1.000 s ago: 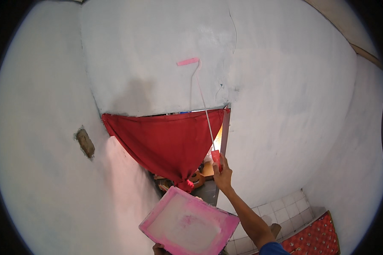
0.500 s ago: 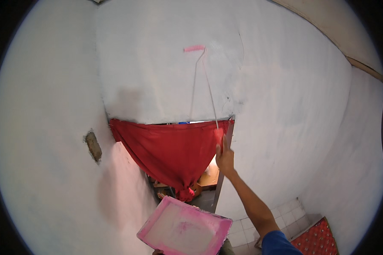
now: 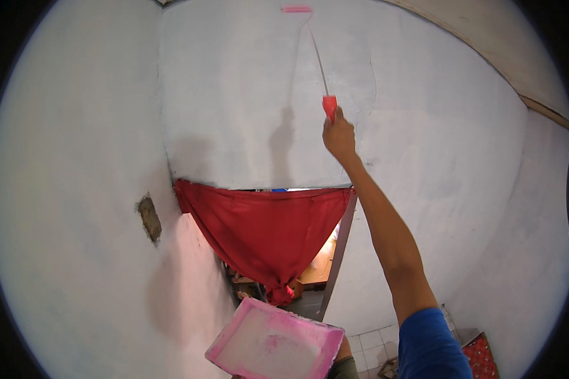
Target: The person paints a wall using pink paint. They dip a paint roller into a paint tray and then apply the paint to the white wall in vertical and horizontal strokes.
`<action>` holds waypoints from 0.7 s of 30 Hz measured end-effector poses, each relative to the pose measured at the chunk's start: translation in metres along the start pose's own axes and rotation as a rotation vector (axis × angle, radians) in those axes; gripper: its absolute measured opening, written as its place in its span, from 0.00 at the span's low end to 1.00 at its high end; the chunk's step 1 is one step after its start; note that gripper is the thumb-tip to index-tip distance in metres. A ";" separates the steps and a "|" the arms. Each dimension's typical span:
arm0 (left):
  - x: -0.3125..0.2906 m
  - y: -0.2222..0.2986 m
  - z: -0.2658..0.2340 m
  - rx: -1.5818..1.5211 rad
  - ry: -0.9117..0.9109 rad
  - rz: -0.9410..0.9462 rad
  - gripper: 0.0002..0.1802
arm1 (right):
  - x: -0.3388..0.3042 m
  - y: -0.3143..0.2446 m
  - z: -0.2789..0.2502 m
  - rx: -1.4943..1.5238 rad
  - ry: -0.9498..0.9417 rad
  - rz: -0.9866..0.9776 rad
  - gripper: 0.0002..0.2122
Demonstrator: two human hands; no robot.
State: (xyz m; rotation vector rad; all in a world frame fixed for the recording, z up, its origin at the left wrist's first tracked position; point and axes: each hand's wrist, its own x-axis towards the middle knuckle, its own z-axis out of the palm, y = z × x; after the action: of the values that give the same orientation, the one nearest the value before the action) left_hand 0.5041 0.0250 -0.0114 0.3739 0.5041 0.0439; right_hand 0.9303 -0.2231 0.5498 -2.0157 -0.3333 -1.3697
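With the curtain (image 3: 265,237) taken as dial centre, the roller head (image 3: 297,9) was found at 12 o'clock, at the far wall (image 3: 227,82), above the doorway. The right hand (image 3: 339,137) was at 1 o'clock, before that wall, around the roller handle (image 3: 329,105). The paint tray (image 3: 259,347) was at 6 o'clock, in front of the curtain and just below its knot (image 3: 280,294). At 9 o'clock, a hole (image 3: 150,220) was in the left wall (image 3: 76,189). The doorpost (image 3: 339,258) stood at 3 o'clock, beside the curtain. Floor tiles (image 3: 371,344) lay at 5 o'clock; the mat (image 3: 480,359) was at 4 o'clock, farther right.
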 end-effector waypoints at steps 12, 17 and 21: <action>-0.002 0.002 0.006 -0.007 -0.054 0.025 0.27 | -0.097 0.021 -0.026 0.027 -0.126 0.036 0.22; 0.004 0.001 0.004 0.000 -0.040 0.008 0.27 | 0.029 -0.022 -0.009 0.052 -0.024 -0.028 0.17; 0.003 0.002 0.000 0.001 -0.031 0.012 0.27 | 0.088 -0.064 -0.016 0.121 -0.099 0.076 0.15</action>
State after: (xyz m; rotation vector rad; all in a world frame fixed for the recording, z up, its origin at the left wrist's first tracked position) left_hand 0.5069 0.0275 -0.0120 0.3781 0.4713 0.0492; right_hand 0.9204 -0.1991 0.6569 -1.9790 -0.3715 -1.1784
